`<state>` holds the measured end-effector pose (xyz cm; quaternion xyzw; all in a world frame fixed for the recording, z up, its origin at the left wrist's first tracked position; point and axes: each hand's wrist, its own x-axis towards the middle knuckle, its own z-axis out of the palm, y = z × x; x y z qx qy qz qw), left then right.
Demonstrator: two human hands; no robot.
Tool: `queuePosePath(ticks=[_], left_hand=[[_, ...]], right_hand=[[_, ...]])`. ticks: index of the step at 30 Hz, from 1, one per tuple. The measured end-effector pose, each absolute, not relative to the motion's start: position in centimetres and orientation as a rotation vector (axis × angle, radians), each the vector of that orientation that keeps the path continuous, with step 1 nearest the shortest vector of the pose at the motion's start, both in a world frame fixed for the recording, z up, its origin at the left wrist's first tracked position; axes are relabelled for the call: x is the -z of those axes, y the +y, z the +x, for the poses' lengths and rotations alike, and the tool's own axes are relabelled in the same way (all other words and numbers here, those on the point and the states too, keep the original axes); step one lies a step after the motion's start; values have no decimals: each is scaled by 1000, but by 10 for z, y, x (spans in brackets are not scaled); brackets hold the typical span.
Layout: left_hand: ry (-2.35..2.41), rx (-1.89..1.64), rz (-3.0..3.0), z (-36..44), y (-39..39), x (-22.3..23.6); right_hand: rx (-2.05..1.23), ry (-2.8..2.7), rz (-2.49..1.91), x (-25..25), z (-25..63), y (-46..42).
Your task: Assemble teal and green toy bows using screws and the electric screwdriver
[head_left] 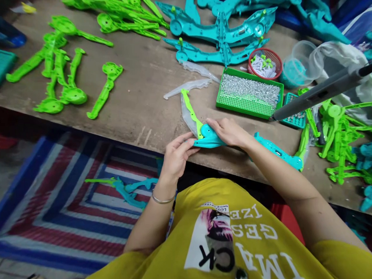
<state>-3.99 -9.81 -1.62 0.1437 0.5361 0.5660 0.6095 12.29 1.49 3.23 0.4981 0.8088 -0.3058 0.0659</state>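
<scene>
The fingers of the left hand (176, 156) are pinched on the pointed left end of a teal moulding (209, 144); its other end is gripped by the right hand (230, 132), whose thumb side is pressed near the round boss, the remaining fingertips being hidden. The moulding is held between both sets of fingers, at the table's near edge. From the boss a lime-green arm (189, 109) is angled away, beyond the left fingertips — with a translucent curved strip (185, 117) seen along its left side.

Farther past the fingers, two loose translucent strips (188, 87) are laid on the brown tabletop (148, 96). Beyond the right fingers, a green perforated tray (246, 109) is filled with small silvery metal pieces (248, 88), and a red basket (264, 77) holding white and green bits is set just behind it. To the right of the right fingers, past the forearm, a teal-and-green assembly (278, 151) is placed. Well to the left of the left fingers, lime-green levers (61, 70) are scattered — one (104, 90) lying apart — and teal frames (220, 36) are stacked farthest out.
</scene>
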Motion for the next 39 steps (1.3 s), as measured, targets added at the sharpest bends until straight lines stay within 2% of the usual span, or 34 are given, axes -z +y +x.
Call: queuePosePath(ticks=[8,15,26,31,39], left_hand=[[1250,-1139,486,-39,-89,15],[1180,-1111,531,-38,-95,16],[1175,-1011,679,-43,-113,4],[1067,-847,801,-55,-126,-11],[1080,-900,673,-50,-120,5]], right_hand=[[541,2311,1557,-31,125,-12],[693,2319,1496,-32,123,-13],[607,2339,1512,-41,125,-38],[612,2359,1497,-46,129,-40],[599,2318,1538,-38,125,-32]])
